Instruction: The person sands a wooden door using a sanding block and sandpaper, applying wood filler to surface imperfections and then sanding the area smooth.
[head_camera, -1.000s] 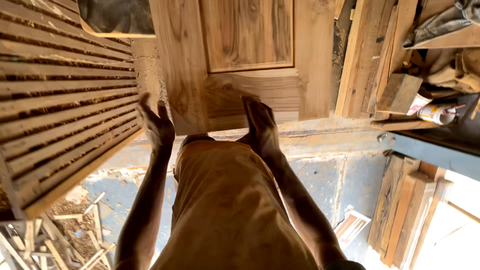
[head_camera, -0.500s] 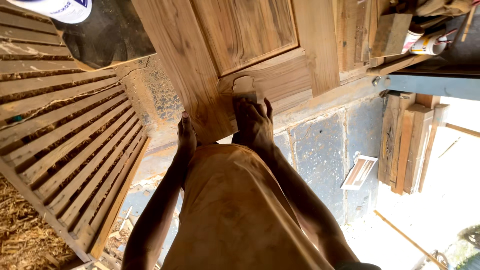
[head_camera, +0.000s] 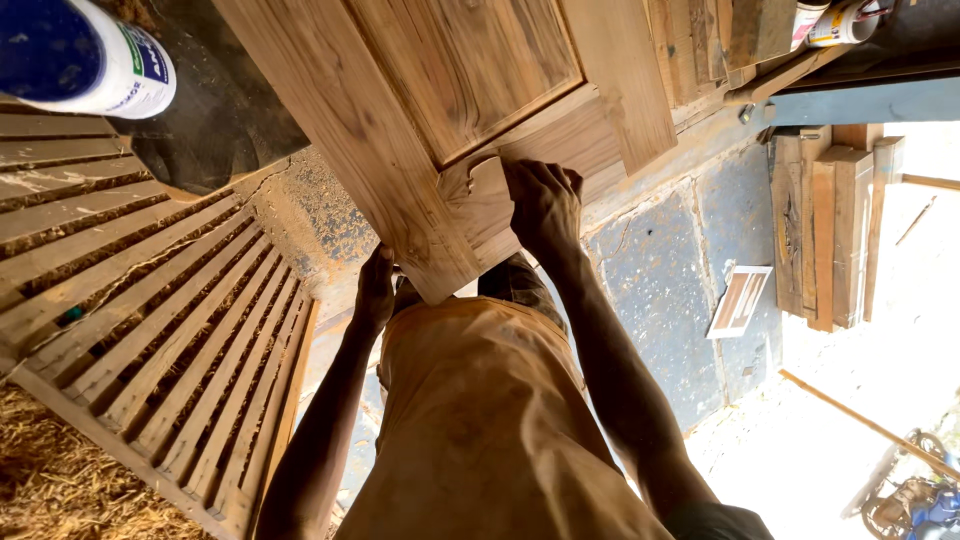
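right hand (head_camera: 543, 205) is curled tight on the bottom rail of a panelled wooden door (head_camera: 440, 110) at centre, while its left edge is gripped by the left hand (head_camera: 376, 290); a slatted wooden frame (head_camera: 150, 340) lies left, stacked planks (head_camera: 825, 230) far right.

The right hand (head_camera: 543, 205), flat and open a second ago, now curls its fingers (head_camera: 560, 180) over the bottom rail of the wooden door (head_camera: 440, 120). The left hand (head_camera: 376, 290), earlier raised with spread fingers, now grips the door's lower corner edge.
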